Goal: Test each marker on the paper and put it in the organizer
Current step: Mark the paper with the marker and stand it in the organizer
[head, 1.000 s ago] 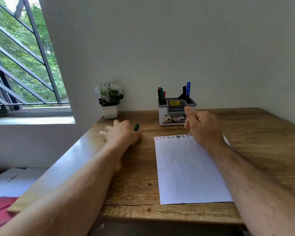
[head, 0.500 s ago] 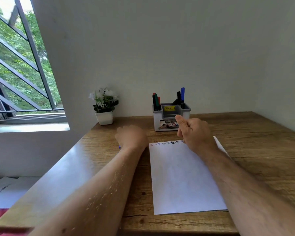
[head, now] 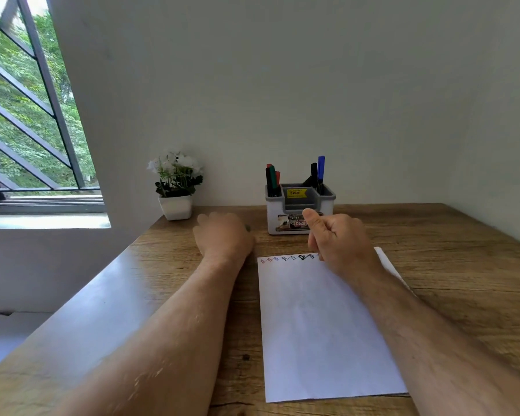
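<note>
The paper lies lengthwise near the front edge of the tabletop, a row of small scribbles along its far edge partly hidden by the right hand. That hand is curled into a loose fist, thumb up, over the paper's far right corner; whether it holds anything cannot be told. The left hand is blurred, knuckles toward the camera, left of the paper; a dark tip peeks at its right side, too small to identify, so its grip is unclear. The organizer stands by the back edge with markers in its side compartments. A potted plant sits at the back left corner.
</note>
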`<state>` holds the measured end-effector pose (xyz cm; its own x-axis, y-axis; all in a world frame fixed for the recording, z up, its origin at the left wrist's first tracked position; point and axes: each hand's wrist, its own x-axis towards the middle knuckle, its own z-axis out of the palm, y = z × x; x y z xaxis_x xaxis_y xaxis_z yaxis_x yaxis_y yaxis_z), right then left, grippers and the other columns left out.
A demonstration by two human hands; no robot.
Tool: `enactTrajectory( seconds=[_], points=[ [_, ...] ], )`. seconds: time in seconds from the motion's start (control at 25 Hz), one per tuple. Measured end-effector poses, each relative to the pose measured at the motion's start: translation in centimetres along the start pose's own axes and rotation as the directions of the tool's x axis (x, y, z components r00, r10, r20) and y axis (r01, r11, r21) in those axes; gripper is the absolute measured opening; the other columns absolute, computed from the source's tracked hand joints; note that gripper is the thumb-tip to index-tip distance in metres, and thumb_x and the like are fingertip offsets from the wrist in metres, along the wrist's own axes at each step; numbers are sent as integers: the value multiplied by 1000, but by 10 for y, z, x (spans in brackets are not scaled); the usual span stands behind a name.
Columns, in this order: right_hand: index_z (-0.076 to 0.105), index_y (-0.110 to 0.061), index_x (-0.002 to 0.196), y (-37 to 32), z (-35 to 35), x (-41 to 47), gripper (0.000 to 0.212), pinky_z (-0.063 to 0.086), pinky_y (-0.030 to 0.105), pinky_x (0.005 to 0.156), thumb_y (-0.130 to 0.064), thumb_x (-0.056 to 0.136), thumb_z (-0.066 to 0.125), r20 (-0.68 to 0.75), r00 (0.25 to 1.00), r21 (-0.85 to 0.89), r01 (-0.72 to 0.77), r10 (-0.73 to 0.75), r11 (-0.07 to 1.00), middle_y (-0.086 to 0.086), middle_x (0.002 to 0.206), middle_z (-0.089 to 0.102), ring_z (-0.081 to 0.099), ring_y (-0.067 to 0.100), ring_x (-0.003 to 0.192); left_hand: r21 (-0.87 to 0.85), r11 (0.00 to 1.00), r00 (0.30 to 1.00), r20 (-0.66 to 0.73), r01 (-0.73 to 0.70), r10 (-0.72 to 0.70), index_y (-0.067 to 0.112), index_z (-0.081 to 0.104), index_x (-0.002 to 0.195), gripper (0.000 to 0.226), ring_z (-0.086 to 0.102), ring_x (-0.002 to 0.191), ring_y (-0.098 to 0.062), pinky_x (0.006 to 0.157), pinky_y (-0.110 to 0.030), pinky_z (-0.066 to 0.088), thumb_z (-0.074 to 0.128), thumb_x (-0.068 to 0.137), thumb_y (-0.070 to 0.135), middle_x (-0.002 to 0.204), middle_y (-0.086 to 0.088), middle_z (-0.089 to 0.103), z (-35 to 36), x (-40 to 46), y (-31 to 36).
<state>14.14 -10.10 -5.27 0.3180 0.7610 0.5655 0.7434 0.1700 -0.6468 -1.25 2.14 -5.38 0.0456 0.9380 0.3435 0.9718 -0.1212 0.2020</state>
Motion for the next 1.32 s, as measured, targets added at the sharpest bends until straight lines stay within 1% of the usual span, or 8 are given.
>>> enactTrajectory(
  seconds=[0.2, 0.32, 0.4, 0.64, 0.76, 0.88, 1.12, 1.32],
  points=[
    [62, -15, 53, -1, 0, 0, 61, 42, 22, 57, -49, 99, 41, 3, 1000, -6, 16, -16, 1000, -8, 45, 54, 56, 8, 48, -345, 938, 995, -72, 43, -72, 10, 70, 97, 45, 48, 115, -31, 92, -38, 41, 62, 81, 51, 116, -9, 61, -7, 6, 0],
    [63, -15, 54, -1, -1, 1, 61, 42, 21, 58, -50, 99, 41, 1, 1000, -9, 12, -12, 1000, -9, 45, 54, 56, 7, 48, -698, 709, 986, -29, 96, -161, 13, 71, 68, 37, 61, 79, -22, 72, -32, 50, 60, 78, 47, 75, -2, 69, -23, 3, 3],
    [64, -14, 55, -2, -1, 0, 61, 42, 22, 57, -50, 100, 41, -8, 1000, -10, 7, -7, 1000, -9, 47, 56, 57, 7, 48, -829, 546, 988, 41, 118, -150, 13, 69, 66, 35, 57, 61, -16, 58, -26, 43, 64, 84, 42, 61, 3, 62, -36, -5, 9],
    [69, -21, 74, -9, -4, -1, 49, 40, 21, 55, -56, 95, 43, 53, 999, 50, -6, 3, 999, -11, 53, 60, 57, -2, 47, -984, 81, 975, 171, 161, 141, 10, 75, 93, 34, 59, 61, -15, 55, -28, 47, 65, 90, 42, 71, -5, 68, -42, -26, 27],
    [72, -20, 83, -14, -5, -3, 49, 42, 18, 51, -62, 89, 45, 113, 993, 147, -32, 16, 989, -4, 60, 67, 57, -1, 45, -986, 23, 945, 162, 162, 285, 3, 72, 101, 36, 48, 49, -8, 51, -22, 44, 65, 91, 37, 63, -1, 58, -39, -35, 32],
    [71, -19, 71, -17, -6, -6, 37, 40, 9, 44, -44, 95, 57, 148, 989, 166, -9, -16, 986, -7, 53, 64, 57, 0, 44, -970, -73, 897, 185, 233, 401, -4, 70, 103, 35, 44, 45, -10, 52, -24, 45, 69, 90, 29, 64, -6, 53, -37, -45, 38],
    [55, -17, 45, -13, -10, -8, 41, 35, 18, 39, -11, 84, 64, 143, 989, 37, 37, -42, 999, -6, 40, 55, 45, 4, 35, -957, -242, 940, 73, 160, 334, 9, 74, 100, 18, 53, 58, -11, 56, -21, 50, 75, 84, 19, 77, -7, 65, -41, -42, 39],
    [66, -25, 85, -8, -7, -2, 14, 38, 19, 47, -21, 94, 57, 78, 991, -44, 115, -112, 992, -8, 62, 62, 53, 6, 52, -978, -211, 949, -61, 6, 309, 12, 67, 115, 28, 62, 64, -19, 61, -26, 58, 70, 87, 5, 78, -13, 68, -42, -47, 41]
  ],
)
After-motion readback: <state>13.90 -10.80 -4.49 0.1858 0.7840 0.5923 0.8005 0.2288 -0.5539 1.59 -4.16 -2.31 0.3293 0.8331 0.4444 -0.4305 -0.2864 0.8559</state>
